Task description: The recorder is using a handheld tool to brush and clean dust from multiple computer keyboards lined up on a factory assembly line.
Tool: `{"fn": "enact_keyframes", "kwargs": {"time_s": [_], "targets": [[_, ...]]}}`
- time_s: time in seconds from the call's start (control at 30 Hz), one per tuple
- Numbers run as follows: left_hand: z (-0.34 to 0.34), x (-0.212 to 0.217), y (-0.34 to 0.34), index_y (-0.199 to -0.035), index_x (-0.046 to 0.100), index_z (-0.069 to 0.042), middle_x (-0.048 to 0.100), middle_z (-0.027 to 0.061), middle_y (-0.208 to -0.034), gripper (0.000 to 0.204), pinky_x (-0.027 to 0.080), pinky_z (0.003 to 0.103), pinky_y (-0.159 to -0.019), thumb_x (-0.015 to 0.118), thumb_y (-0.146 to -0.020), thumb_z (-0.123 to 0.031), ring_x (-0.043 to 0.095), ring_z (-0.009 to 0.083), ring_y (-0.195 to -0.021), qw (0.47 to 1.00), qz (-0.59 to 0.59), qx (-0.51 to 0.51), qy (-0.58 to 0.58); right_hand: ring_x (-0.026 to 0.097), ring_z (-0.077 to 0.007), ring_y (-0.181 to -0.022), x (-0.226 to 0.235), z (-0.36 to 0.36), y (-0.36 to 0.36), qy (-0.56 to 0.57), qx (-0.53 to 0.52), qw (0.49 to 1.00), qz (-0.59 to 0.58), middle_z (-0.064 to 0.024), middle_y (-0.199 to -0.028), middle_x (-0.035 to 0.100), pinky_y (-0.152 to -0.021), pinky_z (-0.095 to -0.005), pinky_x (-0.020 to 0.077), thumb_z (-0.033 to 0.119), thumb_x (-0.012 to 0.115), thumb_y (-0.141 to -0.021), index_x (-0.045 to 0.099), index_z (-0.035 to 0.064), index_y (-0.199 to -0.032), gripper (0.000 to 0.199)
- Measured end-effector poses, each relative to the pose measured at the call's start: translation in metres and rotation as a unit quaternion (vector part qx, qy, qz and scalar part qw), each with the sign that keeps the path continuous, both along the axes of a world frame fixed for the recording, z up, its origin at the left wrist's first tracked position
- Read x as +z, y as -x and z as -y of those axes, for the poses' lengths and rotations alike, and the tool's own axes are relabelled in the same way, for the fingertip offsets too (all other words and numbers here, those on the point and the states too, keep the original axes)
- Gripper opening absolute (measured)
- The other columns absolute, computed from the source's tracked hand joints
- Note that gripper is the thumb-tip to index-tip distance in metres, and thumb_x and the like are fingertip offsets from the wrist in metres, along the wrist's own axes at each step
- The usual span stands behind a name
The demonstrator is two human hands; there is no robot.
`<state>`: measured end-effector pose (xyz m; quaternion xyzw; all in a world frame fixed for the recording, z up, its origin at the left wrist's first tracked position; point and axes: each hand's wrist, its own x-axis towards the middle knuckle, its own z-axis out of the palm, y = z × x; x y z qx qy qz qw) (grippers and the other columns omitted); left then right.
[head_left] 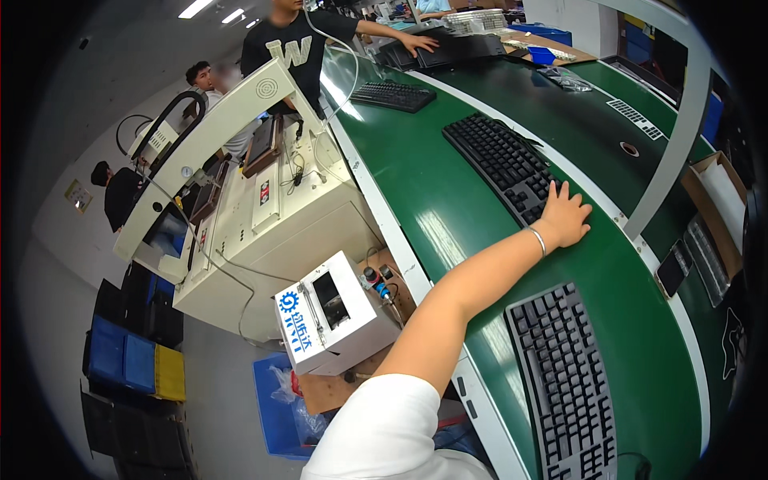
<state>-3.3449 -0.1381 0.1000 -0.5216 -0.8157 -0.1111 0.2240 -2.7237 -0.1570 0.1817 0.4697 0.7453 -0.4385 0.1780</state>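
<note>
One arm reaches out from the lower middle of the view across a green conveyor belt (pixel 448 208). From the way it comes off the shoulder it looks like the person's left arm, and a thin bracelet (pixel 538 240) sits at the wrist. The left hand (pixel 566 218) lies palm down with its fingers spread flat, resting on the near end of a black keyboard (pixel 502 164); it pinches nothing. The right hand is out of view.

That keyboard lies flat on the belt, keys up. Its long axis runs along the belt's length, from the end under the hand up and to the left, away from the person.

A second black keyboard (pixel 564 376) lies nearer, just below the hand and apart from it, its long axis also along the belt. A third keyboard (pixel 394 95) sits farther up the belt, turned more crosswise.

At the belt's far end another person's hand (pixel 420 42) presses on a dark stack of keyboards (pixel 456 50). To the left of the belt stand a cream machine cabinet (pixel 280 216) and a small white box (pixel 328 312). Blue and yellow bins (pixel 136 364) sit on the floor.
</note>
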Motion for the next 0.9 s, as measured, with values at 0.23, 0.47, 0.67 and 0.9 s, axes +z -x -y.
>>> {"fn": "enact_keyframes", "kwargs": {"time_s": [0.23,0.47,0.67,0.9], "targets": [[0.030,0.006,0.048,-0.110,0.063,-0.012,0.061,0.0100,-0.115,0.037,0.029,0.072,-0.099,0.054,-0.091,-0.043,0.047,0.0406,-0.116,0.994,0.002,0.098,0.037,0.053,-0.0170,-0.062,-0.001,-0.010,-0.013,0.094,-0.084,0.981,0.144,-0.0075,-0.070,0.059,-0.056,-0.0296,0.0434,0.046,0.060,-0.092,0.062,-0.0014,-0.094,0.048],[0.076,0.013,0.108,-0.111,0.062,-0.014,0.060,0.0042,-0.120,0.039,0.035,0.064,-0.100,0.056,-0.088,-0.046,0.048,0.0371,-0.116,0.988,0.034,0.135,0.066,0.059,-0.0216,-0.077,0.012,-0.016,0.032,0.080,-0.084,0.980,0.164,-0.0138,-0.085,0.065,-0.069,-0.0343,0.0479,0.044,0.059,-0.092,0.064,-0.0043,-0.106,0.051],[0.036,0.025,0.017,-0.123,0.062,-0.015,0.044,0.0167,-0.144,0.047,0.028,0.061,-0.106,0.053,-0.088,-0.047,0.035,0.0381,-0.136,0.972,0.081,0.182,0.122,0.064,-0.0307,-0.084,0.012,-0.026,0.026,0.056,-0.003,0.992,0.117,-0.0179,-0.093,0.069,-0.074,-0.0386,0.0499,0.046,0.056,-0.093,0.064,-0.0047,-0.109,0.054],[0.081,0.027,-0.125,-0.110,0.066,-0.010,0.061,0.0080,-0.110,0.044,0.036,0.051,-0.107,0.053,-0.092,-0.047,0.054,0.0319,-0.105,0.902,0.391,-0.181,-0.012,0.060,-0.0367,-0.067,0.001,-0.016,0.020,-0.037,-0.032,0.997,0.065,-0.0188,-0.074,0.066,-0.063,-0.0411,0.0493,0.049,0.060,-0.091,0.068,-0.0036,-0.100,0.054]]}}
